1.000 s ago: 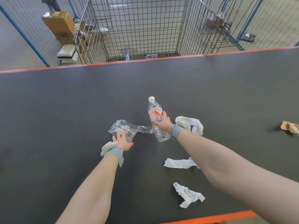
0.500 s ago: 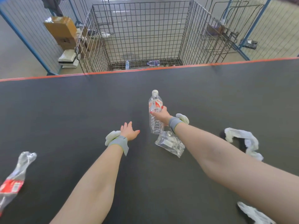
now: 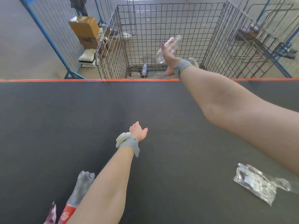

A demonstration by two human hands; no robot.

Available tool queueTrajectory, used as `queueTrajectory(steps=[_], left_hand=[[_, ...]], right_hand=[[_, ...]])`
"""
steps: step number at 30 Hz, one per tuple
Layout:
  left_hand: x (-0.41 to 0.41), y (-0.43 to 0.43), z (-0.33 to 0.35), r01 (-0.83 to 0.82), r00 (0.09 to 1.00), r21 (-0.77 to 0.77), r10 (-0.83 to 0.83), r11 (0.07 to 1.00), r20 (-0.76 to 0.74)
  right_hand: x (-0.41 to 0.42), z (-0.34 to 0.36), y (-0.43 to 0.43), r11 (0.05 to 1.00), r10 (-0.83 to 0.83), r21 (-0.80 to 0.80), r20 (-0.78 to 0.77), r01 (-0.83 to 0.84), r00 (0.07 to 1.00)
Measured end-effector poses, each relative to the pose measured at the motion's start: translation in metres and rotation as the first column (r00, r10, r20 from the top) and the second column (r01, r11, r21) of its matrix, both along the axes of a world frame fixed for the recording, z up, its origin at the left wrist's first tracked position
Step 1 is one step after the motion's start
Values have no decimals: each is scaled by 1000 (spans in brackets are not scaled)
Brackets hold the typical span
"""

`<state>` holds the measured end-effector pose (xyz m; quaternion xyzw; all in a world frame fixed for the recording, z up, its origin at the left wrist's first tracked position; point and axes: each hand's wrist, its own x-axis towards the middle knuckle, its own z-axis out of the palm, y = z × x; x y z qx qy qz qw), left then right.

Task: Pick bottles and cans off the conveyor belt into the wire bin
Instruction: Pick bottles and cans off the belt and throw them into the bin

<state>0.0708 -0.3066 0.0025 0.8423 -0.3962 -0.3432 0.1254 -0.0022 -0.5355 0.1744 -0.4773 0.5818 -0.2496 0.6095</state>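
Observation:
A clear plastic bottle point(image 3: 169, 46) with a red label is blurred in the air over the wire bin point(image 3: 215, 46), right at the fingertips of my right hand point(image 3: 169, 63). That hand reaches past the belt's far orange edge, fingers stretched out and not wrapped around the bottle. My left hand point(image 3: 138, 132) hovers over the middle of the dark conveyor belt point(image 3: 64, 118), fingers apart and holding nothing. Another clear bottle point(image 3: 144, 69) lies on the bin's floor. A flattened bottle with a red label point(image 3: 77, 194) lies on the belt by my left forearm.
A crumpled clear plastic wrapper point(image 3: 257, 183) lies on the belt at the right. Beyond the belt, left of the bin, stand a cardboard box point(image 3: 85, 29) and a blue mesh fence point(image 3: 48, 34). More wire racks point(image 3: 252, 38) stand to the bin's right.
My right hand has swung from above the belt out over the bin and opened, and the bottle is leaving it. The flattened bottle and the wrapper have shifted right in the view.

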Motion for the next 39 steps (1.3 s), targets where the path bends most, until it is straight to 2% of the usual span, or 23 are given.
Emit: queueTrajectory(steps=[1, 4, 8, 12, 17, 22, 26, 28, 33, 39], left_hand=[[-5, 4, 1, 16, 1000, 1, -16, 1000, -10], [-14, 16, 6, 53, 999, 15, -53, 998, -11], [-23, 56, 6, 88, 995, 118, -92, 989, 26], [-50, 105, 11, 160, 979, 195, -181, 968, 93], [-80, 147, -5, 204, 968, 271, -235, 941, 87], [-140, 176, -3, 175, 980, 228, -191, 958, 48], [-225, 186, -15, 240, 970, 179, -242, 954, -11], [-257, 189, -20, 188, 982, 136, -190, 973, 3], [-273, 164, -13, 69, 958, 55, -51, 996, -282], [-277, 118, 0, -55, 912, -38, 35, 998, -408]], right_hand=[[-3, 8, 21, 999, 32, -3, 32, -32, 999], [-14, -14, 57, 989, 130, 69, -24, -128, 991], [-45, -46, 104, 947, 243, 229, -53, -225, 968], [-86, -57, 164, 942, 255, 244, -84, -228, 963], [-132, -84, 216, 933, 242, 298, -106, -202, 964], [-190, -105, 258, 929, 223, 335, -177, -155, 959], [-239, -116, 277, 931, 190, 349, -217, -106, 957], [-262, -125, 280, 935, 148, 350, -239, -57, 960], [-310, -134, 285, 947, 103, 322, -288, -4, 952], [-351, -144, 289, 943, 118, 333, -367, 13, 923]])
